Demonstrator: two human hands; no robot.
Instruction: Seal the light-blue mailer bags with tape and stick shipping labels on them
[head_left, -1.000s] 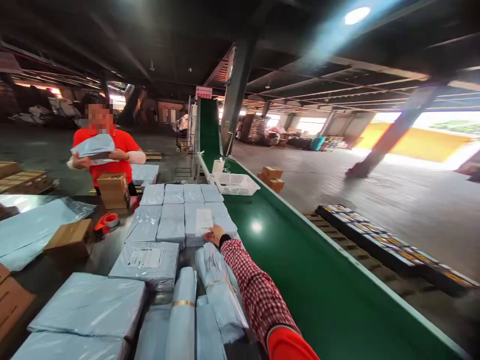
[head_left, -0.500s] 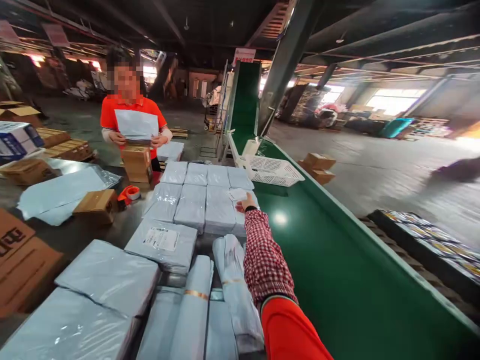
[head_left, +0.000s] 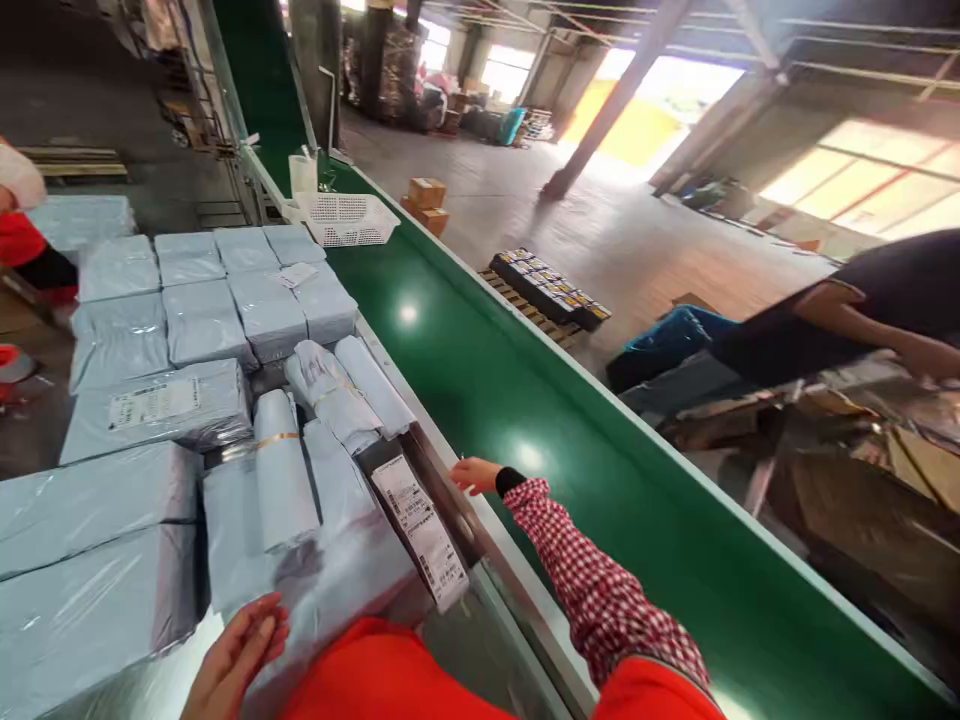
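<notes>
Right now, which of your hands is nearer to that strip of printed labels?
Right. The right hand hovers just right of the label strip, near its upper end. The left hand rests lower left on a grey plastic parcel, farther away.

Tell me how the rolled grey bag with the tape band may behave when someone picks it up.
The rolled bag looks like thin glossy plastic, so probably light and slippery. It lies as a cylinder on flat parcels, so a push may roll it. The tape band likely keeps it from unrolling.
</notes>
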